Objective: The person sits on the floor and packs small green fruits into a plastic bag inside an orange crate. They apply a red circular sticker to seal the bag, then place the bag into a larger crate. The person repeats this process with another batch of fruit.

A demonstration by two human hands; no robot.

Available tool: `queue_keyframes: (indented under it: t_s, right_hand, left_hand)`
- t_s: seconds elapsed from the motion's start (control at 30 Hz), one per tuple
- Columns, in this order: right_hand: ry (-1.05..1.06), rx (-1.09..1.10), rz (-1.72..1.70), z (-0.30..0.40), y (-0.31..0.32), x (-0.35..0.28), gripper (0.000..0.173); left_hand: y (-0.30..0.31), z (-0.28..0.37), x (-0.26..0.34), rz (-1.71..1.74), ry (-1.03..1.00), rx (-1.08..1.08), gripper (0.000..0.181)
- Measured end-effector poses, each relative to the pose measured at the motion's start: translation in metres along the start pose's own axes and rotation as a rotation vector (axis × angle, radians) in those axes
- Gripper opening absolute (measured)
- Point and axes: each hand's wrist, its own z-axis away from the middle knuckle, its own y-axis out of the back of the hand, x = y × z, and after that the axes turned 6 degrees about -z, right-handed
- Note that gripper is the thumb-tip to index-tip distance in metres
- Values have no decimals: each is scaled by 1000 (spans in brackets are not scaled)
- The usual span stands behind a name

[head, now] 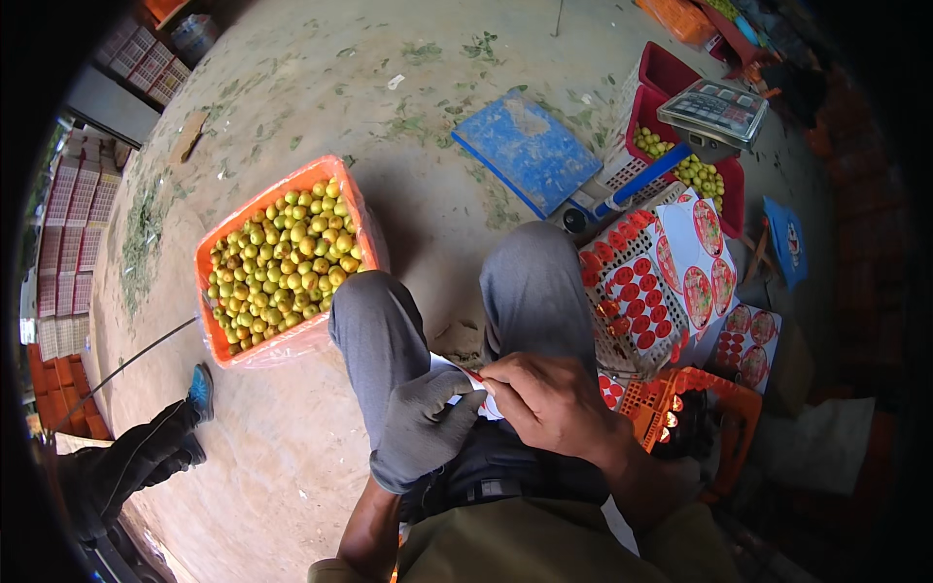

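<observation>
Between my knees, my left hand (430, 423), in a grey knitted glove, grips a white sheet with red stickers (490, 409). My bare right hand (547, 401) pinches a red sticker at the sheet's upper edge, close to the left fingertips. Part of the sheet is hidden by both hands. Left of my knees, an orange crate (206, 306) lined with clear plastic holds many green and reddish-brown round fruits (291, 255). Sheets of round red stickers (641, 302) and larger oval printed labels (698, 295) lie on an upturned-looking plastic crate at my right.
A blue platform scale (528, 149) with its display (713, 109) stands ahead right, beside a red crate (732, 182) of green fruit. Another person's leg (131, 452) is at the left. An orange plastic crate (736, 430) is near my right elbow. Stacked crates (76, 211) stand far left.
</observation>
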Motion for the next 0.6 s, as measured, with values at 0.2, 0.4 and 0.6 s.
queue_keyframes:
  t_s: [0.2,0.4,0.6]
  right_hand:
    - [21,-49,44,2,1,2,18]
    - [-45,-48,39,4,1,7,20]
    - [5,21,36,0,-1,-1,20]
  left_hand:
    - [2,0,-8,-65,-3,-49,6]
    - [-4,1,-7,31,16,-44,8]
    - [-3,3,-10,53,73,-60,10]
